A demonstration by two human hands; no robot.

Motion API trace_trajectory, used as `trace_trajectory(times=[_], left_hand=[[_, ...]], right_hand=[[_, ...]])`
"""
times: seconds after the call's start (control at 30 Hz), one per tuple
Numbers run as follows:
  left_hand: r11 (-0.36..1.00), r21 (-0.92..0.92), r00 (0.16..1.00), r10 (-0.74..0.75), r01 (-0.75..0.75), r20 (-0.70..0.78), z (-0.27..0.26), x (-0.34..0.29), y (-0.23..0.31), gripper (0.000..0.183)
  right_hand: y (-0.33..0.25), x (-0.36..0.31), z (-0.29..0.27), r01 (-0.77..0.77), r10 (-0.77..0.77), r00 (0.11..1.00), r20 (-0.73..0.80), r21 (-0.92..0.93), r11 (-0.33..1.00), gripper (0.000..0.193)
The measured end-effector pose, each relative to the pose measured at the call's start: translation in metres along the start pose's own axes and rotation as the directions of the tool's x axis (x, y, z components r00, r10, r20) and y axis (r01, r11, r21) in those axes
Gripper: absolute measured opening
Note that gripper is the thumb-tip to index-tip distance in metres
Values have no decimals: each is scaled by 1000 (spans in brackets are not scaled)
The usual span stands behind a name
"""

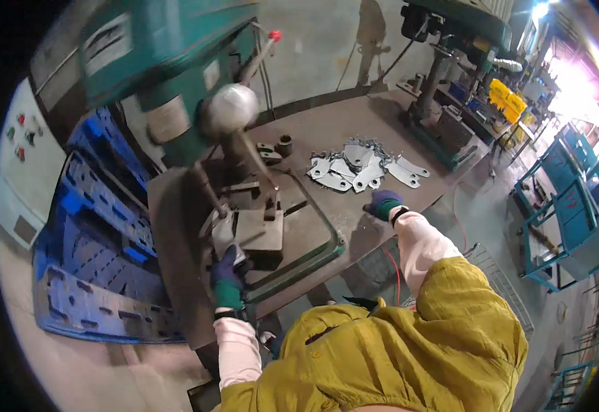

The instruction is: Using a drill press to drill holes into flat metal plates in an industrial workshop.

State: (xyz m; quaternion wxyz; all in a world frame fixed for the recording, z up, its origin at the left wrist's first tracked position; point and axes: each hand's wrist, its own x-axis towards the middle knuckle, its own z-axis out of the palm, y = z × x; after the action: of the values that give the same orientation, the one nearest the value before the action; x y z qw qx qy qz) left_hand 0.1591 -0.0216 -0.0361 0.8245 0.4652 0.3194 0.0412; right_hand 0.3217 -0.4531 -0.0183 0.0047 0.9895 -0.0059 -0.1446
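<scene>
My left hand (228,278), in a dark blue and green glove, is closed on a flat grey metal plate (224,232). It holds the plate at the left side of a metal block (260,231) below the drill press (169,75). Over the table's front edge hangs my right hand (384,204), gloved alike, with its thumb apart from the fingers and nothing seen in it. Just beyond it lies a heap of flat grey metal plates (360,165) with holes in them. A gap shows between that hand and the heap.
A green raised frame (327,255) runs along the brown worktable (313,117). Blue pallets (100,295) stand at the left by a white control cabinet (28,165). Another drill press (426,89) is at the far right, with blue-green carts (567,206) beyond.
</scene>
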Motion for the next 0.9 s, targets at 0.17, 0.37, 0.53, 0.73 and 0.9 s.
trace_trajectory(times=[0.17, 0.37, 0.53, 0.73, 0.9], left_hand=[[984, 8, 981, 179, -179, -76, -22, 33, -25, 33], [998, 25, 991, -57, 61, -124, 9, -11, -6, 34], [349, 867, 832, 541, -355, 123, 8, -14, -17, 38], [73, 934, 809, 525, -351, 264, -45, 9, -22, 45], [991, 95, 930, -55, 96, -364, -1, 6, -12, 51]], right_hand=[[93, 79, 20, -234, 289, 950, -121, 340, 911, 63], [137, 132, 29, -212, 355, 895, -272, 440, 873, 64], [138, 201, 50, -92, 269, 926, -263, 535, 840, 79], [132, 235, 70, -119, 151, 988, -39, 444, 888, 37], [121, 160, 69, -19, 176, 966, -191, 624, 781, 42]])
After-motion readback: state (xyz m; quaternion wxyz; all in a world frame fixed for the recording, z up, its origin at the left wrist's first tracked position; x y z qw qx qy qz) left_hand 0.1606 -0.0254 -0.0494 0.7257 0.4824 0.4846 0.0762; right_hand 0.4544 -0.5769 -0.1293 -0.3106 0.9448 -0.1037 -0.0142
